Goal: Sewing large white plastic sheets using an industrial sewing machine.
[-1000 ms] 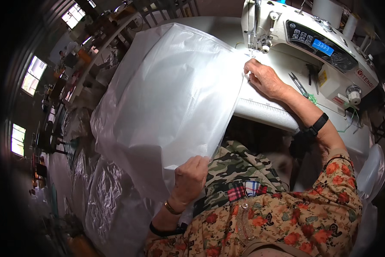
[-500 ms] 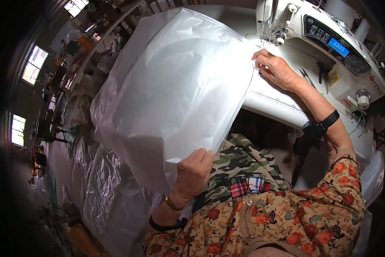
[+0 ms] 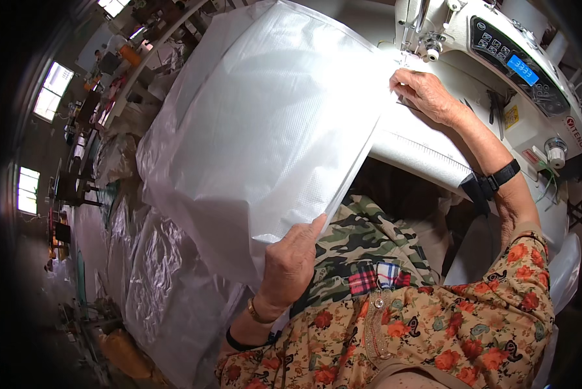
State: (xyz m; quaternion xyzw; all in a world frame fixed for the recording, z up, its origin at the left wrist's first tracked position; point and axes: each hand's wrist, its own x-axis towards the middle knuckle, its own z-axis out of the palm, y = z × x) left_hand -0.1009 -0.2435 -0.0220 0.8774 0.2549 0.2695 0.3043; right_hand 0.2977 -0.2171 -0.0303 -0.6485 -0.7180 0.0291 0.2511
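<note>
A large sheet of white translucent woven plastic (image 3: pixel 258 136) spreads from the sewing machine down toward my lap. My left hand (image 3: pixel 292 259) grips its near edge, fingers closed on the folded border. At the sheet's right corner, my right hand (image 3: pixel 424 94) pinches the edge between thumb and fingers, just below the needle area. The white sewing machine (image 3: pixel 531 71) stands at the upper right, its head and needle a little above my right hand. Bright lamp light washes out the sheet's corner, so the exact contact there is hard to see.
A printed ruler scale (image 3: pixel 427 150) runs along the machine table's front edge. Small dark snips (image 3: pixel 495 110) lie right of my right hand. Crumpled clear plastic (image 3: pixel 155 279) hangs at the left. Camouflage cloth (image 3: pixel 362 249) covers my lap.
The view has shifted slightly, so the machine sits a bit farther right. My left hand has flattened along the sheet's edge, its index finger straighter. Both hands keep hold of the sheet.
</note>
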